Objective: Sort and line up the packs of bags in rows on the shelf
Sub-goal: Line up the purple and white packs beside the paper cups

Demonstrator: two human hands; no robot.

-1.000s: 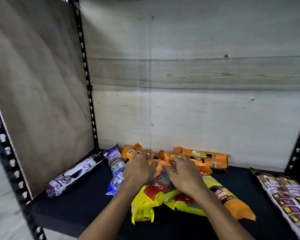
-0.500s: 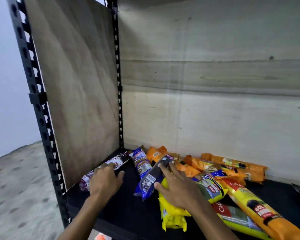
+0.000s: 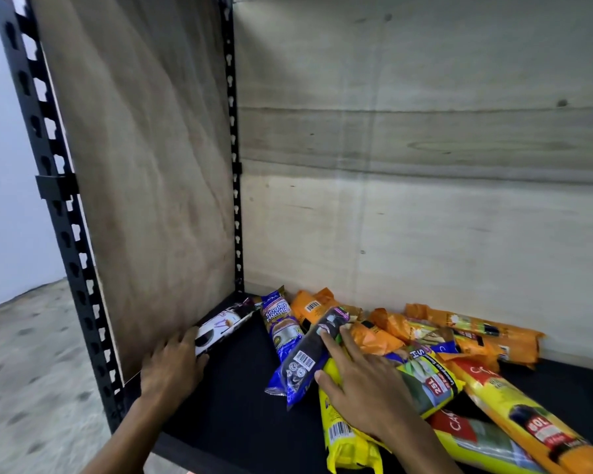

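Observation:
A heap of bag packs lies on the black shelf. My left hand rests on the near end of a white and black pack that lies along the left wooden wall. My right hand lies flat with spread fingers on a yellow pack, fingertips touching a dark blue pack with a barcode. A blue and white pack lies just left of it. Orange packs sit by the back wall. Yellow and red packs lie at the right.
The shelf is boxed in by a plywood side wall on the left and a wooden back wall. Black slotted metal posts stand at the front left and back corner. A bare strip of shelf lies between my hands.
The view has swung left. My left hand left the heap and went onto the white and black pack by the wall; my right hand shifted onto the yellow and dark blue packs.

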